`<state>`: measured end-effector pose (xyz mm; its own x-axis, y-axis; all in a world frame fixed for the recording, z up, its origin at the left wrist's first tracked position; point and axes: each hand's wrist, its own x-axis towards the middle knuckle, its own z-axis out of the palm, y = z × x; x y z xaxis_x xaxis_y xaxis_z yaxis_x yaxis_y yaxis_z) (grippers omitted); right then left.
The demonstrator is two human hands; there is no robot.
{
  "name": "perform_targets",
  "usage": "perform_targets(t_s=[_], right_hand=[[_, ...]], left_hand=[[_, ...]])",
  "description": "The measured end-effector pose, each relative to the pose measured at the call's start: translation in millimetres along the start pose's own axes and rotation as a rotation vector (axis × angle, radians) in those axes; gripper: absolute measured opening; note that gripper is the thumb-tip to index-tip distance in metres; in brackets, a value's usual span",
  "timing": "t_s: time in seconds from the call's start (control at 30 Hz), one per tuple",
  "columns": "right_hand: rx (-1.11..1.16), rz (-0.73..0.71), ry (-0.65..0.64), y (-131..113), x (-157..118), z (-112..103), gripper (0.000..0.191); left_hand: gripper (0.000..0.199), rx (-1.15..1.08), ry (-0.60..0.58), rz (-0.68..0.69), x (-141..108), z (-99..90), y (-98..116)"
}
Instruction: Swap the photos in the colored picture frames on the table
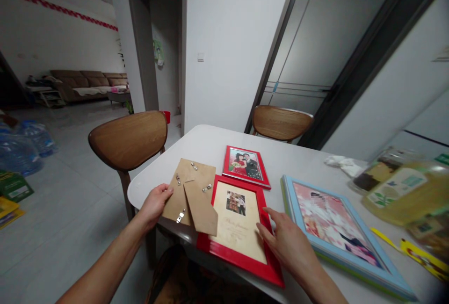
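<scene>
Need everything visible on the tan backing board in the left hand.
The backing board is a roughly rectangular tan panel, apparently fibreboard, back side showing. Four metal clips sit one near each edge; a tan stand flap slants across it, a small strip at its top. The left hand grips its left edge. It overlaps the red frame in view; contact is unclear.

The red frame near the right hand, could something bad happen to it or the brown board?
Maybe! The red frame lies right by the near edge of the white table, so a bump from the right hand might tip it off. The left hand grips the brown backing board only by one side, so it could slip. Its stand leg overlaps the frame and might catch on it.
</scene>
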<state>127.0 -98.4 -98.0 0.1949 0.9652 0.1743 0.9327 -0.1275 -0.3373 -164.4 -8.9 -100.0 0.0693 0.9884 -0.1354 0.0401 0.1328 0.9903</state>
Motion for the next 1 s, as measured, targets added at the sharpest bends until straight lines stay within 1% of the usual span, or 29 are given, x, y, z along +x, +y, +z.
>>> perform_targets(t_s=[0.07, 0.13, 0.23, 0.33, 0.4, 0.5, 0.57, 0.6, 0.67, 0.7, 0.77, 0.8, 0.9, 0.93, 1.0], right_hand=[[-0.052, 0.047, -0.050, 3.0, -1.3, 4.1, 0.045], [-0.071, 0.066, -0.076, 1.0, -0.8, 5.9, 0.046], [-0.083, 0.076, -0.075, -3.4, 2.5, 5.5, 0.047], [-0.048, 0.095, -0.058, -2.7, 6.0, 4.0, 0.049], [0.020, 0.122, -0.044, 0.8, 7.4, 3.4, 0.054], [0.160, 0.197, -0.020, 5.1, 7.4, 1.9, 0.062], [0.334, 0.263, -0.027, 3.8, 5.8, -1.4, 0.067], [0.465, 0.301, -0.044, 1.3, 4.6, -4.2, 0.069], [0.790, 0.385, -0.095, -6.5, 1.8, -12.2, 0.072], [0.950, 0.426, -0.120, -11.2, 0.4, -17.1, 0.073], [1.202, 0.480, -0.145, -20.9, -2.0, -27.7, 0.075], [1.276, 0.489, -0.147, -25.4, -2.8, -32.7, 0.076], [1.349, 0.449, -0.126, -35.3, -3.9, -44.4, 0.080], [1.349, 0.432, -0.122, -37.3, -4.0, -47.0, 0.081], [1.353, 0.406, -0.127, -39.0, -3.8, -50.0, 0.084]], left_hand=[[0.025, 0.067, 0.022, 0.002, 4.8, -12.6, -2.2], [0.023, 0.148, 0.035, 0.012, 7.8, -18.8, -3.9], [0.024, 0.291, 0.049, 0.046, 8.1, -19.5, -5.6], [0.037, 0.432, 0.113, 0.112, 6.1, -17.2, -6.4], [0.044, 0.538, 0.157, 0.160, 5.6, -17.4, -6.7], [0.048, 0.825, 0.196, 0.211, 7.4, -19.6, -6.3], [0.049, 0.988, 0.218, 0.242, 7.6, -17.2, -4.3], [0.049, 1.007, 0.217, 0.264, 5.9, -13.0, -2.5], [0.047, 0.951, 0.173, 0.340, -3.4, 3.1, 3.1], [0.046, 0.887, 0.123, 0.391, -11.2, 15.3, 6.6], [0.047, 0.766, -0.008, 0.484, -31.7, 45.8, 14.4], [0.051, 0.716, -0.096, 0.538, -42.9, 62.5, 18.2], [0.069, 0.605, -0.326, 0.705, -70.4, 107.1, 27.4], [0.068, 0.595, -0.343, 0.743, -76.0, 117.7, 29.6], [0.063, 0.587, -0.337, 0.819, -81.4, 130.7, 33.0]])
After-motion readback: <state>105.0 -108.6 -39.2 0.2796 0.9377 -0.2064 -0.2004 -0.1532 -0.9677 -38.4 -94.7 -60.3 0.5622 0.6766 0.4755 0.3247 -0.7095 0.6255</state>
